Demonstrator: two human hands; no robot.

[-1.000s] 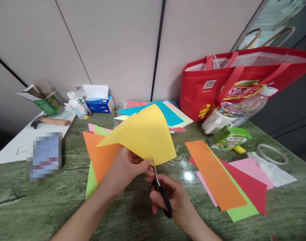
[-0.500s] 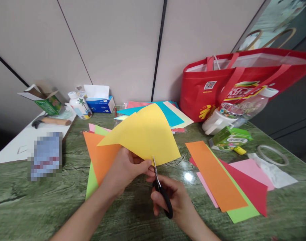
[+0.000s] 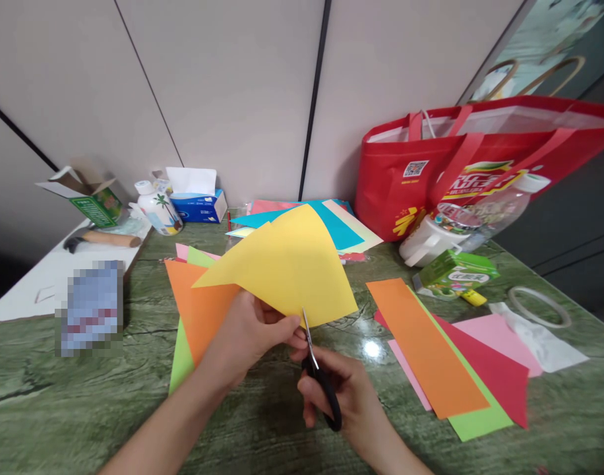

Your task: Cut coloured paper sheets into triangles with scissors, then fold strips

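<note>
Mid-frame, the left hand (image 3: 255,333) pinches yellow paper (image 3: 292,264) — lower centre, the right hand (image 3: 339,389) grips black-handled scissors (image 3: 312,363), blades at its edge

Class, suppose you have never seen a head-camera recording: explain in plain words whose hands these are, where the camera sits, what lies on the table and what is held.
There is no machine here: these are a person's bare hands, seen by a camera worn on the head, looking forward and down.

The left hand grips a curved yellow paper sheet. The right hand holds black-handled metal scissors, their blades at the sheet's lower edge.

On the green marbled table, orange rectangular paper lies over green and red sheets on the right. Behind stand a big red bag, a white mug and, further left, a blue tissue box.
</note>
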